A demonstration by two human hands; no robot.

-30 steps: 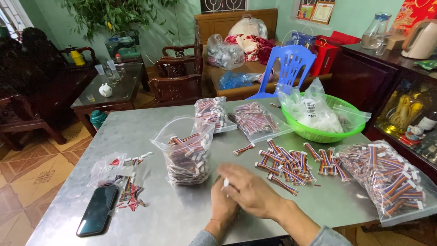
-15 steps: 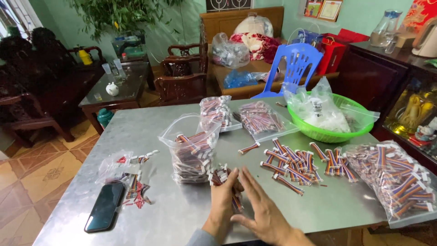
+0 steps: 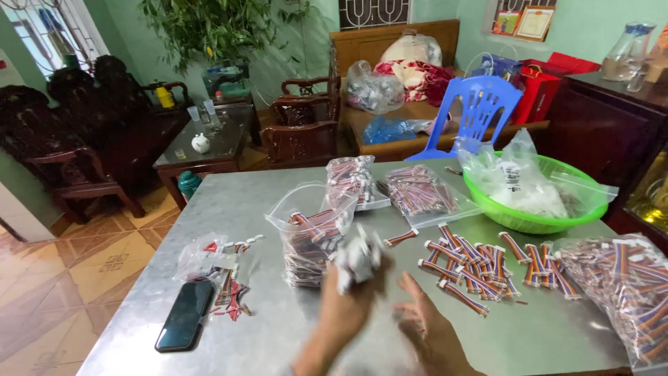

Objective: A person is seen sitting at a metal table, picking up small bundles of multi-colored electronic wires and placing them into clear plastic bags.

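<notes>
1. Bundle [image 3: 358, 256] of small striped cable pieces with white plugs: clenched in my left hand [image 3: 348, 306], raised above the metal table [image 3: 243, 202]. Motion blur, count unreadable.
2. My right hand [image 3: 428, 327] sits at 3 o'clock of the left, palm open, fingers spread, grasping nothing, just over the tabletop.
3. Open clear bag [image 3: 309, 233] stuffed with the same cables stands at 11 o'clock of the bundle, just beside it.
4. Loose cables [image 3: 480, 268] lie in rows at 2 o'clock of my right hand, near.
5. Two flatter filled bags [image 3: 390, 184] at 12 o'clock, farther back.
6. Green bowl [image 3: 536, 219] with plastic bags inside at 2 o'clock, well apart.
7. Black phone [image 3: 184, 315] at 9 o'clock, near the table edge.
</notes>
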